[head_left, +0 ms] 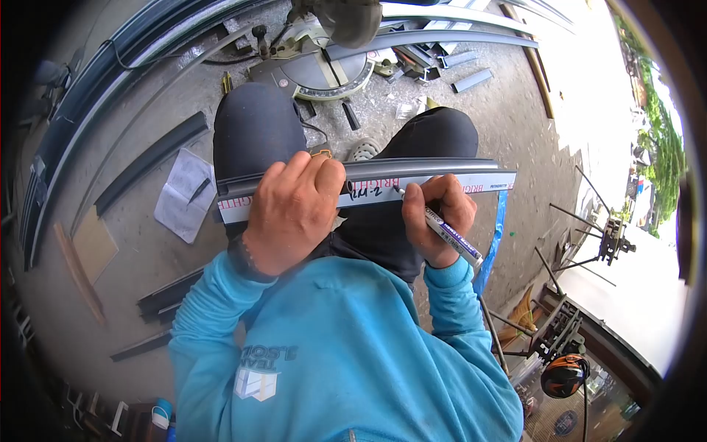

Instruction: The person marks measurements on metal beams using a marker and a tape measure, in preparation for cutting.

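Observation:
A dark metal profile (420, 168) with white protective film and red lettering lies across my lap. My left hand (293, 210) is closed around its left part, fingers over the top edge. In my right hand (440, 221) is a white and purple marker (453, 239), its tip against the film near the profile's middle. Dark handwritten marks stand on the film between the two hands, just left of the tip. Blue film (492, 243) hangs from the profile's right end.
A miter saw (317, 70) stands on the floor beyond my knees, with short profile offcuts (471, 79) at its right. Long profiles (96, 110) curve along the left. A paper sheet with a pen (184, 197) lies on the floor. At the lower right is an orange and black helmet (565, 376).

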Tool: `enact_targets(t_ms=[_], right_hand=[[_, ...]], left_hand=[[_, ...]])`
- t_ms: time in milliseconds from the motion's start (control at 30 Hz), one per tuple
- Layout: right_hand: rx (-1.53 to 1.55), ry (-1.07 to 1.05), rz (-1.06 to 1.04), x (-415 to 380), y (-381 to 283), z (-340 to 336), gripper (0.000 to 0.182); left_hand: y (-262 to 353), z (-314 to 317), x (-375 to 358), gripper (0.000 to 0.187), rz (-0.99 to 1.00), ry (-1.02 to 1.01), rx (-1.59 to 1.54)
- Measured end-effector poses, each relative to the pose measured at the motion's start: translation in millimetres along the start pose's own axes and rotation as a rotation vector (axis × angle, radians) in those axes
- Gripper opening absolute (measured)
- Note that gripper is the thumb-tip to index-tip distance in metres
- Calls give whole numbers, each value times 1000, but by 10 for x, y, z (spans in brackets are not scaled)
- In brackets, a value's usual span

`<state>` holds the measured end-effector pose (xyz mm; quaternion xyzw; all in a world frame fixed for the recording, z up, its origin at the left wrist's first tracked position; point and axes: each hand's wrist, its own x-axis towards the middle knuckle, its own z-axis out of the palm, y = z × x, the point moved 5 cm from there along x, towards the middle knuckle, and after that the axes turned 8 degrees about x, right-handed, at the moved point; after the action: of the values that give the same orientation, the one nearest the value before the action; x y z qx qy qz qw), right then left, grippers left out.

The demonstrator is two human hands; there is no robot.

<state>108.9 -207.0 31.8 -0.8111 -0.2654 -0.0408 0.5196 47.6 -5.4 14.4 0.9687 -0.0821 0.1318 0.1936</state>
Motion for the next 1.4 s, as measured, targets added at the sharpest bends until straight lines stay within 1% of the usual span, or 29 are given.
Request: enact_targets(t_ms=[67,167,267,367,467,567,667,767,867,900,967,1000,1033,1100,1133,1167,1267,1367,1400], right_hand=[[-10,-63,-7,25,-29,28,30],[-13,41,3,49,24,-54,30],[-30,-50,4,3,8,-85,30],[11,-6,22,27,-1,-70,30],[-16,35,46,0,6,-68,31],[-31,-16,9,-26,35,-102,29],[41,92,70,-26,108,-244,27],[69,97,128,-50,257,-411,26],[66,72,140,-36,233,-430,25],[70,50,144,-29,223,-396,25],[103,96,141,-40,268,-403,25],[157,127,186,-52,262,-395,25],[150,147,125,-52,281,-392,23],[154,174,154,-100,311,-369,24],[151,143,108,-141,398,-432,24],[127,180,112,-158,414,-412,25],[114,171,100,-146,380,-405,27],[79,121,82,-108,366,-421,28],[75,109,90,-101,366,-425,28]], left_hand=[[-22,-18,3,19,2,3,0],[1,12,45,19,10,30,0],[26,-11,13,19,11,26,-24],[15,12,8,37,-7,40,-22],[20,2,-1,38,-7,35,-5],[23,-13,5,39,-7,28,-31],[9,-17,0,40,-4,40,-34],[6,-38,6,42,-3,37,-50],[4,-21,2,46,15,14,-79],[4,-47,1,45,33,59,-133],[-11,-111,10,50,46,137,-202],[-17,-142,-19,51,62,197,-231],[-48,-152,-46,57,75,255,-240],[-99,-160,-83,54,104,350,-211],[-118,-192,-109,49,79,354,-254],[-141,-235,-134,43,71,370,-300],[-104,-177,-182,38,44,392,-255],[-84,-143,-141,36,54,383,-221],[-91,-165,-130,35,47,327,-232]])
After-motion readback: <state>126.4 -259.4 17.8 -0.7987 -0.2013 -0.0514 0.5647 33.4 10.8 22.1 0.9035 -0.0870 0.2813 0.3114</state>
